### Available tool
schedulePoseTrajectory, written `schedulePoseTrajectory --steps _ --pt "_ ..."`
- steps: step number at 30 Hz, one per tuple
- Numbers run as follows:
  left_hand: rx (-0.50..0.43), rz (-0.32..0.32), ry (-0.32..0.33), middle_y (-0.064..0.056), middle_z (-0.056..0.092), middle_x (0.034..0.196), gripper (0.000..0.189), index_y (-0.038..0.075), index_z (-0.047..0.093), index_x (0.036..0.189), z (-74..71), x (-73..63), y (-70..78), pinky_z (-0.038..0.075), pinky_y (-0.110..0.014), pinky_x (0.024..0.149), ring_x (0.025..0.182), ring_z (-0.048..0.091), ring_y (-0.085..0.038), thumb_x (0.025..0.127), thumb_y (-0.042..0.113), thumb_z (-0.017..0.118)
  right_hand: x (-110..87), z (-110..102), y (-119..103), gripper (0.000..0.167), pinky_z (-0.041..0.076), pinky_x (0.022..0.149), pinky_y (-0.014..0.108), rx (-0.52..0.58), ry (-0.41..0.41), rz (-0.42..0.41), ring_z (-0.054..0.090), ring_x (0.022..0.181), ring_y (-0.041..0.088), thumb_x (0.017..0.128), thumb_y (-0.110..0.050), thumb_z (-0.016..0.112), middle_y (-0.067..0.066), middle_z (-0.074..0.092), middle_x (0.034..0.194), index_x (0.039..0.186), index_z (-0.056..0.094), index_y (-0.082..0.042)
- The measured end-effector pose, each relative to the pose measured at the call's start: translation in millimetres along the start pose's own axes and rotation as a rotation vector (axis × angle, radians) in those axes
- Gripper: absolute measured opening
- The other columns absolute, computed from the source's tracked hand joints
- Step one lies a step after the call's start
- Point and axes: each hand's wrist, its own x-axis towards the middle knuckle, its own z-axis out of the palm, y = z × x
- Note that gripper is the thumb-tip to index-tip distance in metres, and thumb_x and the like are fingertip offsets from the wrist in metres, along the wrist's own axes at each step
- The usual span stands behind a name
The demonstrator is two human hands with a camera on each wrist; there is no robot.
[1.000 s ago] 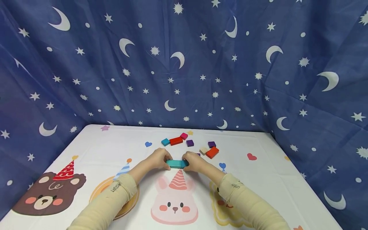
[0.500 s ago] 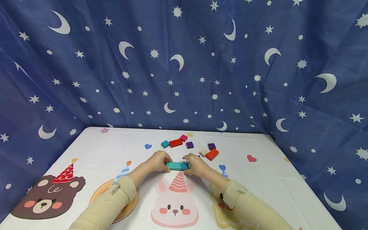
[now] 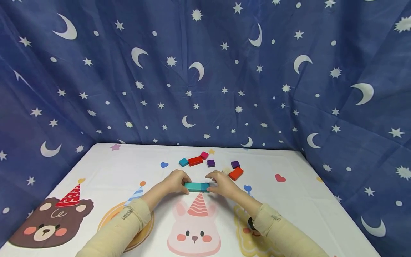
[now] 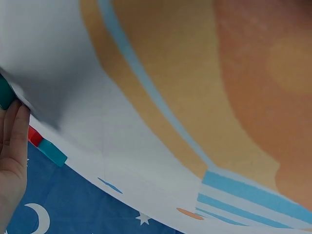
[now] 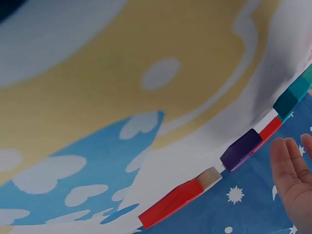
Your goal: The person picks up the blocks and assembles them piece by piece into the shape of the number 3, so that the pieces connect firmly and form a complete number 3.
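In the head view a long teal block lies on the table, with a darker blue-teal square block against its right end. My left hand pinches the teal block's left end, thumb at the front. My right hand is at the other end, its fingers raised off the blocks and its thumb close to the darker one. In the right wrist view, that darker block stands apart from the visible fingers. The left wrist view shows fingers beside a teal block.
Behind the hands lie a blue block, a red block, a pink block and a purple block. Toward the right are another purple block, an orange-red block and a partly covered beige block.
My right hand's fingers have let go of the darker block and opened, lifting slightly to the right. My left hand keeps its place at the teal block.
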Motion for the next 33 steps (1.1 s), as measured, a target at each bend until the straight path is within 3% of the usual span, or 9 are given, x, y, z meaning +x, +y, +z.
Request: schedulePoseTrajectory --steps 6,12,23,28,33 --pt "0.0 0.008 0.006 -0.006 0.072 0.08 0.028 0.001 0.074 0.091 -1.1 -0.7 0.0 0.052 -0.022 0.066 0.066 0.057 -0.009 0.065 0.006 0.084 -1.4 -5 4 0.034 0.054 0.082 0.039 0.034 0.034 0.008 0.063 0.092 0.029 0.078 -0.004 0.073 0.017 0.067 0.106 0.11 0.065 0.002" --pt "-0.013 -0.01 0.007 -0.005 0.072 0.082 0.029 0.002 0.074 0.092 0.7 -0.1 -1.3 0.053 -0.023 0.067 0.067 0.057 -0.009 0.066 0.007 0.084 -0.8 -8 14 0.029 0.054 0.077 0.037 0.01 0.096 0.03 0.06 0.082 0.025 0.077 -0.004 0.075 0.015 0.067 0.092 0.104 0.067 0.004" --pt "-0.012 -0.006 0.023 -0.005 0.072 0.082 0.03 0.001 0.074 0.093 3.1 -2.7 -0.5 0.053 -0.024 0.068 0.068 0.057 -0.01 0.066 0.006 0.084 -3.5 -11 24 0.029 0.053 0.077 0.037 -0.041 0.105 0.181 0.06 0.085 0.024 0.076 -0.003 0.075 0.013 0.065 0.093 0.103 0.067 0.001" --pt "-0.005 -0.01 0.026 -0.005 0.071 0.081 0.03 0.001 0.074 0.093 3.5 -4.4 1.0 0.053 -0.023 0.067 0.067 0.057 -0.009 0.066 0.006 0.084 -4.2 -11 28 0.031 0.052 0.074 0.036 -0.038 0.106 0.204 0.057 0.079 0.022 0.075 -0.002 0.075 0.014 0.064 0.09 0.104 0.066 0.004" --pt "0.002 0.016 0.036 -0.005 0.072 0.081 0.03 0.001 0.074 0.093 3.3 -4.4 0.5 0.052 -0.022 0.066 0.067 0.057 -0.009 0.065 0.006 0.084 -5.0 -13 32 0.031 0.053 0.076 0.037 -0.032 0.11 0.227 0.061 0.085 0.024 0.074 -0.001 0.075 0.016 0.066 0.094 0.104 0.065 0.004"
